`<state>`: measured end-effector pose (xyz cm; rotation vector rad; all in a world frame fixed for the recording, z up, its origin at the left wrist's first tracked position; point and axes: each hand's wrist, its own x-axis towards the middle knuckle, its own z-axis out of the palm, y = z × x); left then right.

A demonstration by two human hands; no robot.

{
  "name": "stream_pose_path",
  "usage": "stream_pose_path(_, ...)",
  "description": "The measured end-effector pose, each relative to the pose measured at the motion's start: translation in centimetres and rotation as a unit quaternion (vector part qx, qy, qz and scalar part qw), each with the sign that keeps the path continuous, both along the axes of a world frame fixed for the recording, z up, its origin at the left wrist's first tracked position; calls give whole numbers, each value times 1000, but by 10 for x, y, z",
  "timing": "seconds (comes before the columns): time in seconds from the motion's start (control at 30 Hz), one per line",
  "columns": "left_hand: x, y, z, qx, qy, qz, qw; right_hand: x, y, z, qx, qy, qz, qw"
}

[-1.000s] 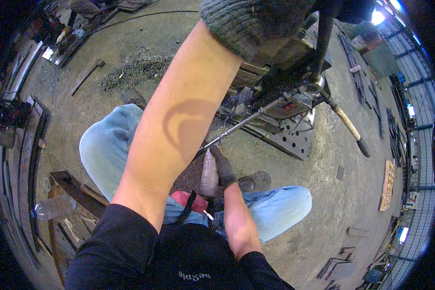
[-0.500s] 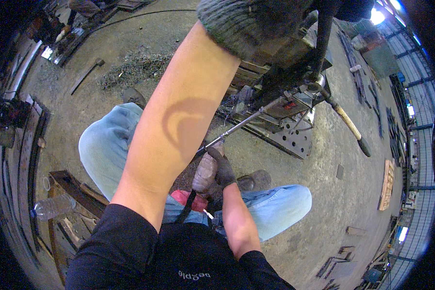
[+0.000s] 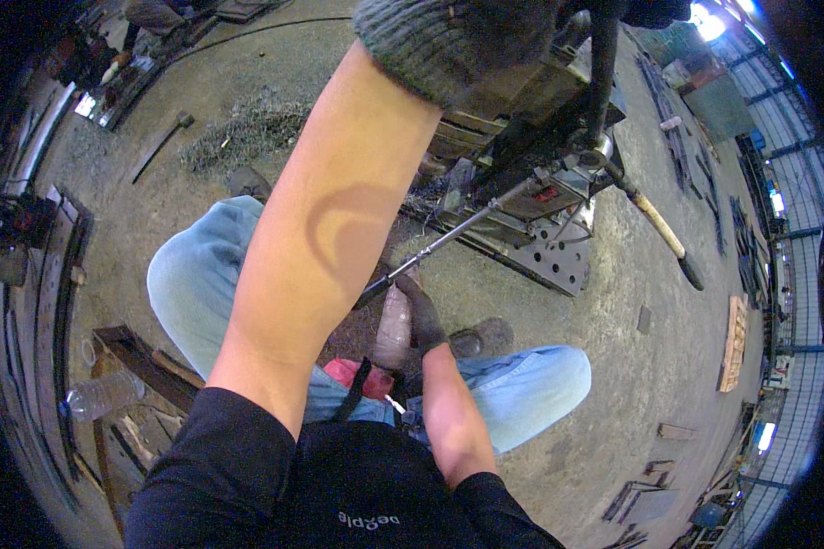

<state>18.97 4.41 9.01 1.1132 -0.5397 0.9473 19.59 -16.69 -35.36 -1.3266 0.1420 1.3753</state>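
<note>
My left arm reaches up across the view; my left hand (image 3: pixel 458 46), in a dark knitted glove, is at the top edge beside a dark upright bar (image 3: pixel 602 82) of a machine (image 3: pixel 522 188). Its fingers are lost in shadow and beyond the edge, so its grip is hidden. Lower down, between my knees, my right hand (image 3: pixel 423 316) in a dark glove is closed around a crumpled, cloudy plastic bottle (image 3: pixel 393 331). The bottle's upper end is close to a thin metal rod (image 3: pixel 458 231) that slants up to the machine.
A lever with a worn pale grip (image 3: pixel 655 220) sticks out from the machine's right side, above a perforated metal plate (image 3: pixel 558 261). Metal shavings (image 3: pixel 247 133) and a hammer (image 3: pixel 163 146) lie ahead-left. A rusty steel beam (image 3: pixel 146 366) and clear bottle (image 3: pixel 105 395) are at left.
The bottle in my right hand has tipped more upright, its lower end moving slightly right. My left forearm and glove have shifted a little left, along with the surroundings in view.
</note>
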Motion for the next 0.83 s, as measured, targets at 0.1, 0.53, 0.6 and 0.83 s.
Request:
stream_pose_path(0.1,-1,2,-2,1,2,6,1000,-9,7,24,9,-6,-18,1000)
stream_pose_path(0.53,-7,4,1,-3,-8,9,1000,-7,6,19,8,-133,51,990)
stream_pose_path(0.6,-5,2,4,-5,-14,2,1000,-4,2,12,77,-286,61,953)
stream_pose_path(0.83,-5,4,5,30,1,78,997,-6,2,24,39,-78,-28,996)
